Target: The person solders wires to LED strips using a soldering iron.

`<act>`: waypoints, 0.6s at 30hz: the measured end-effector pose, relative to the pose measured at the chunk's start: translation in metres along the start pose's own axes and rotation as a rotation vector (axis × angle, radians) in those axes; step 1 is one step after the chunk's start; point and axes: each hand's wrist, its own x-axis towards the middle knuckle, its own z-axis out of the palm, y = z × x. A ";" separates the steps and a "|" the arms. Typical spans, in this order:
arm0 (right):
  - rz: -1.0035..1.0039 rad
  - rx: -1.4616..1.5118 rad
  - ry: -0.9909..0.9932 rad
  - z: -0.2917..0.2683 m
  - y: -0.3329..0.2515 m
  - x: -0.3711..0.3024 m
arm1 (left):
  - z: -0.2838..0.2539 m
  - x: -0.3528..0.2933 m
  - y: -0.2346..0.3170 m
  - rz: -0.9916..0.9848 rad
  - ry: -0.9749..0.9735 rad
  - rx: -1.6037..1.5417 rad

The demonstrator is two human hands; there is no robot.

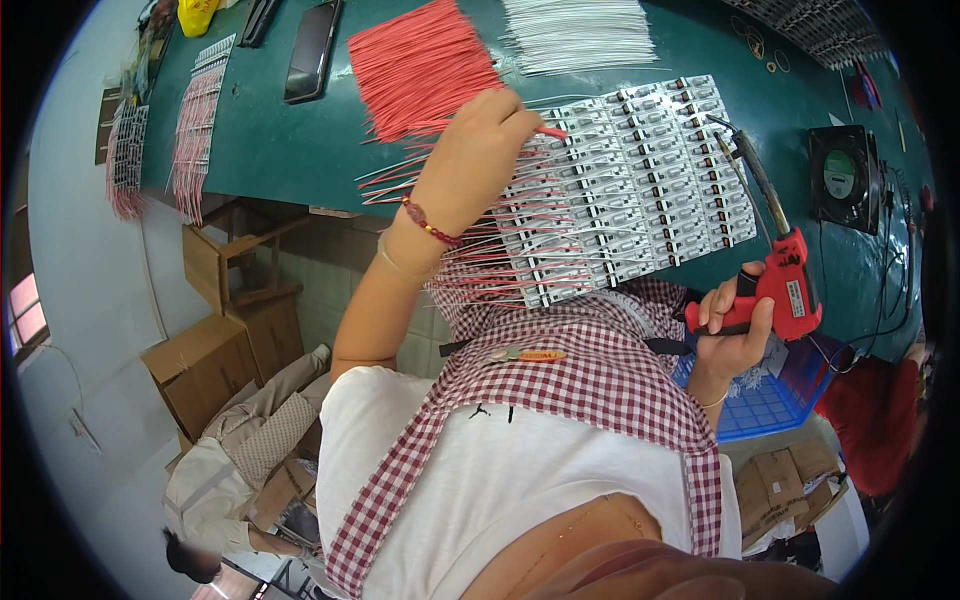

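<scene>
My left hand (pixel 474 150) is closed in a pinch on a red wire (pixel 552 132), whose end points at the upper left part of a panel of small circuit boards (pixel 640 190). Whether the wire touches the board, I cannot tell. Many red and white wires (pixel 480 235) stick out from the panel's left side. To the right, my right hand (pixel 735 325) wraps round the handle of a red soldering gun (pixel 793 290). Its dark metal barrel (pixel 765 185) reaches up, with the tip near the panel's upper right corner.
On the green table (pixel 270 130) lie a bundle of red wires (pixel 425 65), a bundle of white wires (pixel 580 35), a phone (pixel 313 52) and wired boards (pixel 200 125). A small black fan (pixel 845 175) stands right. A blue basket (pixel 765 405) sits below. Another person (pixel 245 460) is behind, left.
</scene>
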 end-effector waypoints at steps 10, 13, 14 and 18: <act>0.020 -0.017 0.043 0.004 0.002 0.006 | -0.002 -0.022 0.001 -0.019 0.072 0.118; 0.016 -0.020 0.024 0.006 0.002 0.006 | -0.003 -0.028 -0.001 -0.066 0.030 0.115; 0.018 -0.020 0.023 0.006 0.003 0.005 | -0.002 -0.030 0.000 -0.076 0.035 0.117; 0.026 -0.026 -0.004 0.004 0.004 0.004 | 0.002 -0.032 0.007 -0.134 0.053 0.121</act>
